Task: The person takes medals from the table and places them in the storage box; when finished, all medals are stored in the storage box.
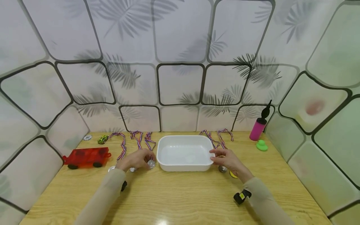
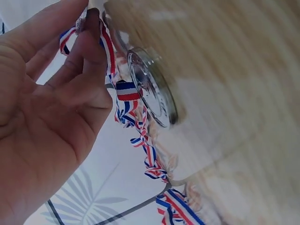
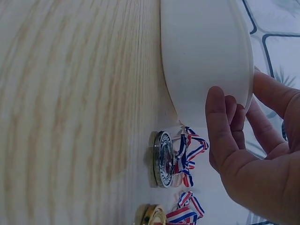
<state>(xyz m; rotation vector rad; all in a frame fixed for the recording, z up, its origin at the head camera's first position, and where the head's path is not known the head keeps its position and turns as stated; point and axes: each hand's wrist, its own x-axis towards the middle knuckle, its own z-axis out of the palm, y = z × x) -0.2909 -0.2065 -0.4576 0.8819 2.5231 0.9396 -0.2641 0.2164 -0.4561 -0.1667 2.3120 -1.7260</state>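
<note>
A white plastic tub (image 1: 185, 168) stands in the middle of the wooden table. My right hand (image 1: 226, 161) grips its right rim; in the right wrist view the fingers (image 3: 220, 122) lie against the tub's outer wall. To the left of the tub, my left hand (image 1: 137, 160) pinches a silver medal (image 1: 151, 164) at the fingertips, its striped ribbon (image 2: 108, 49) trailing behind. Another silver medal (image 2: 152, 89) lies beside that hand. Under the right hand are a silver medal (image 1: 222, 169) and a gold medal (image 1: 233, 174), both on red, white and blue ribbons.
At the left are a red toy wagon (image 1: 88, 157), a green toy car (image 1: 102, 139) and a small round silver disc (image 1: 87, 137). A pink balloon pump (image 1: 257, 129) and a green rubber duck (image 1: 262, 145) stand back right. Patterned curtains (image 1: 180, 84) enclose the table's back and sides.
</note>
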